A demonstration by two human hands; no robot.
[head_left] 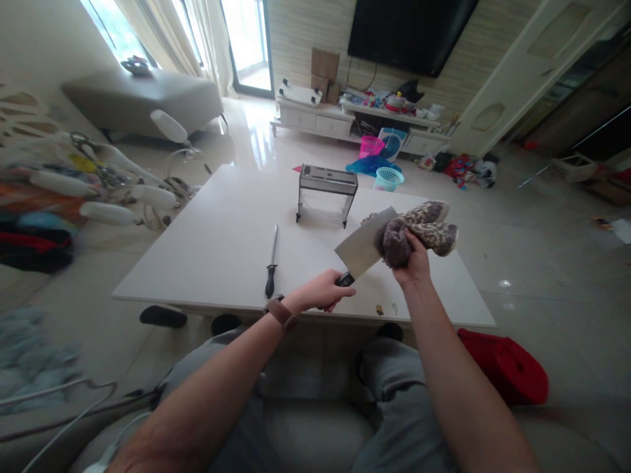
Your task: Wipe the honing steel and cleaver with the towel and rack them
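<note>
My left hand (323, 291), with a brown strap at the wrist, is closed round the black handle of a cleaver (365, 243). The broad blade points up and to the right above the white table (197, 263). In my right hand (415, 264) is a bunched, fuzzy brown-and-cream cloth (428, 226); its exact kind is unclear. It meets the right side of the blade and covers part of it. To the left of the cleaver a sharpening steel (273, 263) with a black handle lies on the table. Beyond stands a grey metal frame (328, 180) on legs.
Two small items, one a yellowish piece (379, 309), lie near the table's front edge. A red bag-like object (507, 368) is at the right. Past the table are a light-blue basket (389, 179) and a pink basket (371, 146). A white fan-like fixture (123, 171) stands left.
</note>
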